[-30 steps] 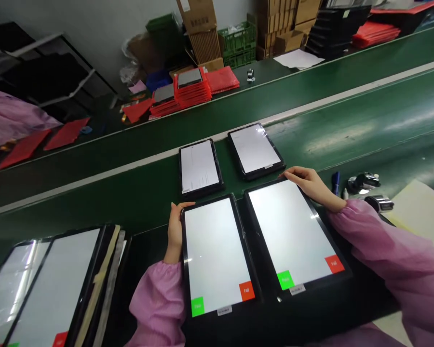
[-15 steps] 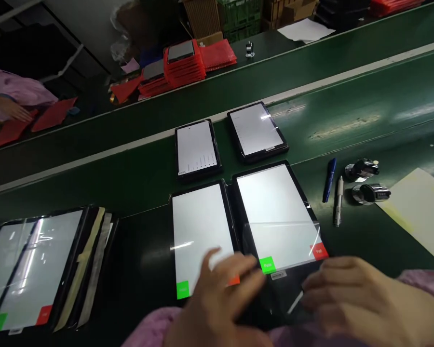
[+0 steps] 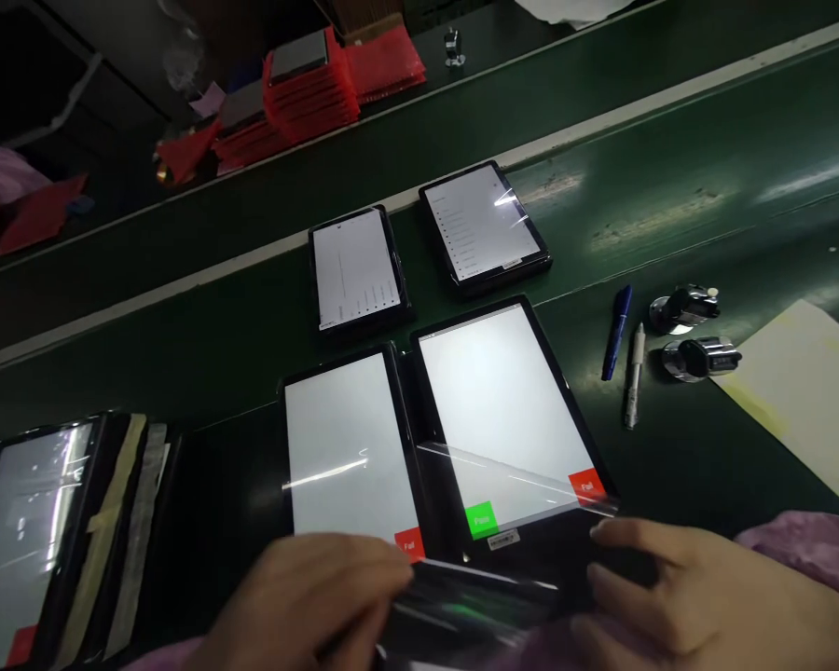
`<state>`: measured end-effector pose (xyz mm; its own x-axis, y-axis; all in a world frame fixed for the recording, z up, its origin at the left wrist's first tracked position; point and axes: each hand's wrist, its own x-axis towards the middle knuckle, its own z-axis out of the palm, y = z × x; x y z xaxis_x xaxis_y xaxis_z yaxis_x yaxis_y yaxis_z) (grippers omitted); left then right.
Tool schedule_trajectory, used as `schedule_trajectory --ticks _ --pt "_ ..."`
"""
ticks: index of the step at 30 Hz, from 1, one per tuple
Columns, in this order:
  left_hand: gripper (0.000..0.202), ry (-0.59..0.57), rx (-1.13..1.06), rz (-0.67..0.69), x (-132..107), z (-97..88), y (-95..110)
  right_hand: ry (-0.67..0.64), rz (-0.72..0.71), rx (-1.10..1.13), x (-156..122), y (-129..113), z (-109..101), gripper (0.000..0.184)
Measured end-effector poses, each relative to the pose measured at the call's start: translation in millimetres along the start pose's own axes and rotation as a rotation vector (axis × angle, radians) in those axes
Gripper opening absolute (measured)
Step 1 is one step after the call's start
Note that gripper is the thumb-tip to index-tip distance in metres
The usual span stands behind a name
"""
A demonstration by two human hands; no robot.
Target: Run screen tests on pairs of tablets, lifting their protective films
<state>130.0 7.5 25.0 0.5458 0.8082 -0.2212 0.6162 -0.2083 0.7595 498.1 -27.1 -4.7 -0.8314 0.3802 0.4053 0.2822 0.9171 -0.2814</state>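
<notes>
Two large tablets lie side by side on the dark mat, screens lit white: the left tablet (image 3: 346, 452) and the right tablet (image 3: 503, 419), each with a green and a red button at its near end. A clear protective film (image 3: 503, 559) is lifted off the near end of the right tablet. My left hand (image 3: 308, 601) is closed on the film's left side, over the near end of the left tablet. My right hand (image 3: 692, 601) pinches the film's right edge by the right tablet's near right corner.
Two smaller lit tablets (image 3: 355, 270) (image 3: 481, 224) lie farther out on the green conveyor belt (image 3: 706, 205). A blue pen (image 3: 615, 331), a silver pen (image 3: 633, 373), two metal stamps (image 3: 692, 335) and yellowish paper (image 3: 797, 382) sit right. More tablets (image 3: 34, 531) stack at left; red trays (image 3: 308, 89) beyond.
Both hands came off the far corners of the two large tablets and dropped to their near ends, then took hold of the film, which now lifts farther off the right tablet. The camera tilted down.
</notes>
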Motion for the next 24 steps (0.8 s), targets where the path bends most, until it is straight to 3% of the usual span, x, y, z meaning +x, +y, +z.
schedule_trajectory --ticks 5,10,15,24 --pt "0.026 0.197 0.107 0.066 36 -33.5 -14 0.058 0.163 -0.213 -4 8 -8 0.041" --pt "0.026 0.36 0.248 0.191 71 -40.7 -3 0.07 0.083 -0.099 -2 12 -15 0.048" --pt "0.02 0.312 0.215 0.32 87 -50.2 7 0.053 0.12 -0.113 2 4 -3 0.055" --pt "0.027 0.207 0.181 0.287 89 -48.7 -7 0.116 0.183 -0.068 10 12 -4 0.056"
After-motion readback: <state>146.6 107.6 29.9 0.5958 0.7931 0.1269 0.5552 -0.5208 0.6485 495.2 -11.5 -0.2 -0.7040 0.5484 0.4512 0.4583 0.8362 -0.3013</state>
